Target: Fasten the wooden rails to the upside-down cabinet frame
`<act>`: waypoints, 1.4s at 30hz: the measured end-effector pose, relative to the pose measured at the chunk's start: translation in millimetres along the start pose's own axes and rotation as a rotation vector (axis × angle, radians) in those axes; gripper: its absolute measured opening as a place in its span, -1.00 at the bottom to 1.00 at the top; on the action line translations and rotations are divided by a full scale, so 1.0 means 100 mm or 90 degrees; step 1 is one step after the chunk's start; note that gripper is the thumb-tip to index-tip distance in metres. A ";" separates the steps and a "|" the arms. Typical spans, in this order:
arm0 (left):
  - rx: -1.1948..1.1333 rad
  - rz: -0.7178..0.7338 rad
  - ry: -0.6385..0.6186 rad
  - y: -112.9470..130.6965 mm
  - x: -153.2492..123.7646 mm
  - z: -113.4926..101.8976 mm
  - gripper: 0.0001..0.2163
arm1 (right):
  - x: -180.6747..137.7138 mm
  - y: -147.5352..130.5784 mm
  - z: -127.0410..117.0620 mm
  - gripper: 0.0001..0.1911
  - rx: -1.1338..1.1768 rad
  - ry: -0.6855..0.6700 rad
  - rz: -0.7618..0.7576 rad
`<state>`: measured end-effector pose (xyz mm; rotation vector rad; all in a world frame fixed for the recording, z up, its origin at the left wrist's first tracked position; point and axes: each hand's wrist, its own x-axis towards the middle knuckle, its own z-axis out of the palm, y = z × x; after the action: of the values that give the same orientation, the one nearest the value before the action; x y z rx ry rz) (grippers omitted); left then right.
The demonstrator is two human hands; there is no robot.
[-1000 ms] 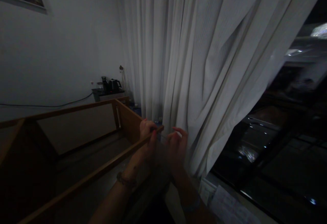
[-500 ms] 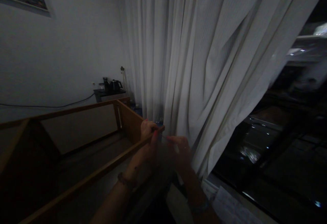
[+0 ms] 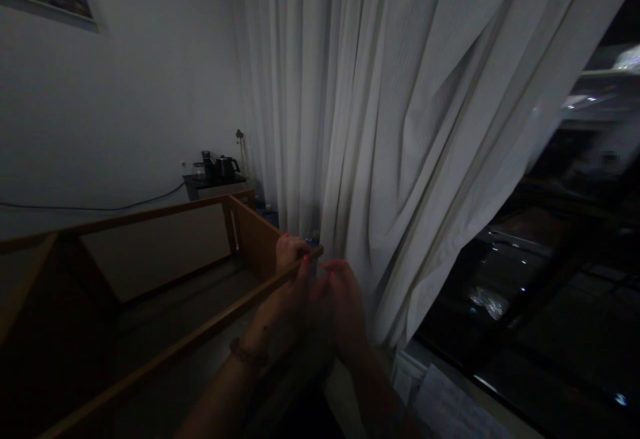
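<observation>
A brown wooden frame, like an unfinished shelf unit, fills the lower left of the head view. My left hand [image 3: 283,299] is closed around the far right end of its front rail [image 3: 200,333], where a brown end panel [image 3: 257,233] reaches the corner. The left thumb lies on the near side, the fingers on the far side. Just right of that rail end is my right hand [image 3: 346,309], its thumb and fingertips drawn together in a pinch. Whatever sits between those fingertips is too dark and small to make out.
Long white curtains [image 3: 400,125] hang close behind my hands. A black kettle [image 3: 227,167] stands on a small dark-topped cabinet [image 3: 217,185] by the wall. Dark glass [image 3: 550,279] lies to the right, with a pale sheet-like thing [image 3: 450,405] below.
My right hand has turned and moved slightly left, closer to the rail end. The thin rod seen at its fingertips before no longer shows clearly. My left hand keeps its place.
</observation>
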<state>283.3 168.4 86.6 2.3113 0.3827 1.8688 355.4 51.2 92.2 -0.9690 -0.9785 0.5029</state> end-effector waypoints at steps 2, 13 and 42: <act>0.002 -0.004 -0.006 0.01 0.01 -0.01 -0.80 | 0.05 0.06 -0.07 -0.77 -0.041 -0.001 -0.062; -0.005 -0.035 -0.019 0.01 -0.01 0.00 -0.76 | 0.20 0.28 -0.39 -0.68 -0.159 -0.150 -0.208; 0.002 0.014 -0.037 0.02 0.02 -0.04 -0.93 | 0.14 0.18 0.06 -0.66 0.032 0.106 -0.037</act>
<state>279.7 167.3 89.9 2.3758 0.3543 1.8073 358.4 72.8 84.1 -0.9195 -0.8379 0.3906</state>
